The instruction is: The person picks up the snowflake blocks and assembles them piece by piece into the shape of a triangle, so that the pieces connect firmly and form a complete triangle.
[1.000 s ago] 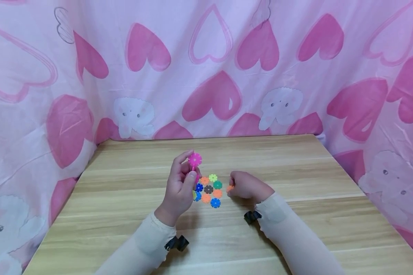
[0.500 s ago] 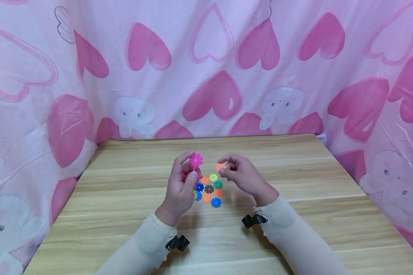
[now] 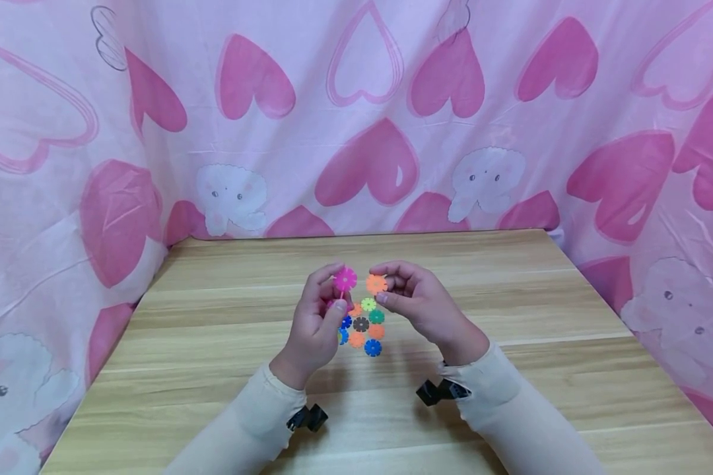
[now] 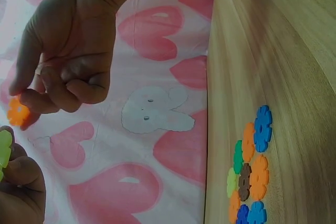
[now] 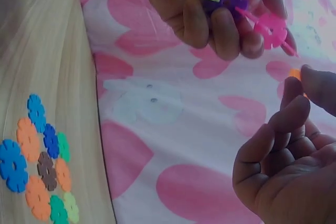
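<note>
left hand [image 3: 316,323] — raised, gripping joined pink-purple discs [image 3: 344,280] | right hand [image 3: 418,302] pinching orange disc [image 3: 376,284] just beside | loose discs [image 3: 362,326] lying mid-table [image 3: 214,343] — bare wood surrounding

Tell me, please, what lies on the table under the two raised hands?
Under the left hand and right hand, flat snowflake discs lie together on the wooden table: blue, orange, green and one dark. The left hand covers that group's left edge, so more discs may lie there.

Cream sleeves [image 3: 255,422], black wrist clips [image 3: 309,418].
</note>
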Motion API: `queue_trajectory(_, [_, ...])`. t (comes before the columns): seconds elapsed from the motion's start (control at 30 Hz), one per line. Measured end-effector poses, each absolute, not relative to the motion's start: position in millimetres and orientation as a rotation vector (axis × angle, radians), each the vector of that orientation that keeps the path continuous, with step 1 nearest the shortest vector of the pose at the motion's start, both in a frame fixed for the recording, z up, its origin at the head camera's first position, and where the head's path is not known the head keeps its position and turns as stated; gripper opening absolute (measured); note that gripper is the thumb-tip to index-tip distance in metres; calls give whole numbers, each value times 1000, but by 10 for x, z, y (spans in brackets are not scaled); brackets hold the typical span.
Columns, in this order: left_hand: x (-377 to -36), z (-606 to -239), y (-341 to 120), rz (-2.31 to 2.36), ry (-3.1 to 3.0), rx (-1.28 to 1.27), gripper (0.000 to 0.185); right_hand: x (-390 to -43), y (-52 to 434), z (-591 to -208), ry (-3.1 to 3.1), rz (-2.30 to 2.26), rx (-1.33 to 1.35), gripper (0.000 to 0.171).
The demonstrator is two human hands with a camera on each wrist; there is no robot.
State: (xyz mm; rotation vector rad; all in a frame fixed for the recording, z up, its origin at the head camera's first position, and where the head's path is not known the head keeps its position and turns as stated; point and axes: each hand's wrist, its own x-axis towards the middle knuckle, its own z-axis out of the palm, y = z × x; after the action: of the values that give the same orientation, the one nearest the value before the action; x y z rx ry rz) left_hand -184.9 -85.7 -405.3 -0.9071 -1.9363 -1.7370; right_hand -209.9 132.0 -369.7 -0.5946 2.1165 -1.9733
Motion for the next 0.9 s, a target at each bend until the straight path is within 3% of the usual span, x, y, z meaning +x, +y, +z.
queue_trajectory(0.9, [-1841, -4079, -874, -1722, -1894, -1060, 55, -2003, 1272, -3687, 1989, -2028, -758, 32])
